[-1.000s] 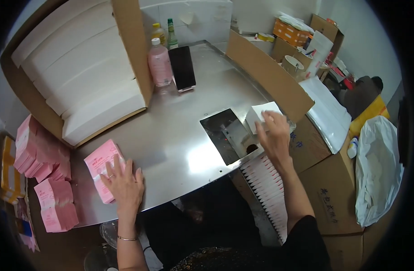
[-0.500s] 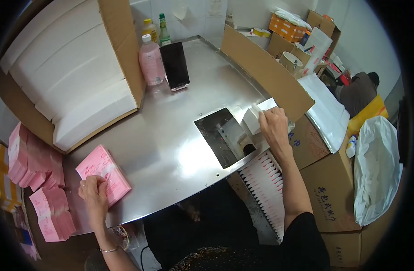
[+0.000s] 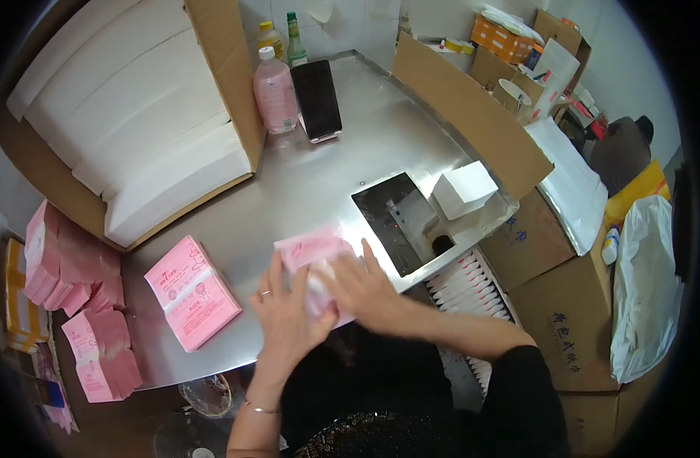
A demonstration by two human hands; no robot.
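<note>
At the steel table's front edge, a pink printed wrapper (image 3: 308,248) lies between my hands, blurred, with something white on it. My left hand (image 3: 285,313) grips its left side, fingers over the sheet and thumb along the near edge. Over the right part of the wrapper reaches my right hand (image 3: 365,294), one finger pointing up and away; motion smears its other fingers. To the left rests a neat stack of pink wrappers (image 3: 193,294). A white block of folded tissue (image 3: 464,189) stands at the right, beside a rectangular opening (image 3: 392,217) in the tabletop.
A large carton (image 3: 239,99) of white paper stands at the back left. A pink bottle (image 3: 275,91) and a black phone (image 3: 317,99) sit behind. More pink bundles (image 3: 102,351) lie far left. Below the table's right edge is a box of red-marked white packs (image 3: 472,294).
My left hand has left the stack and moved right with a pink wrapper. My right hand has come away from the white tissue block and now meets it over the wrapper.
</note>
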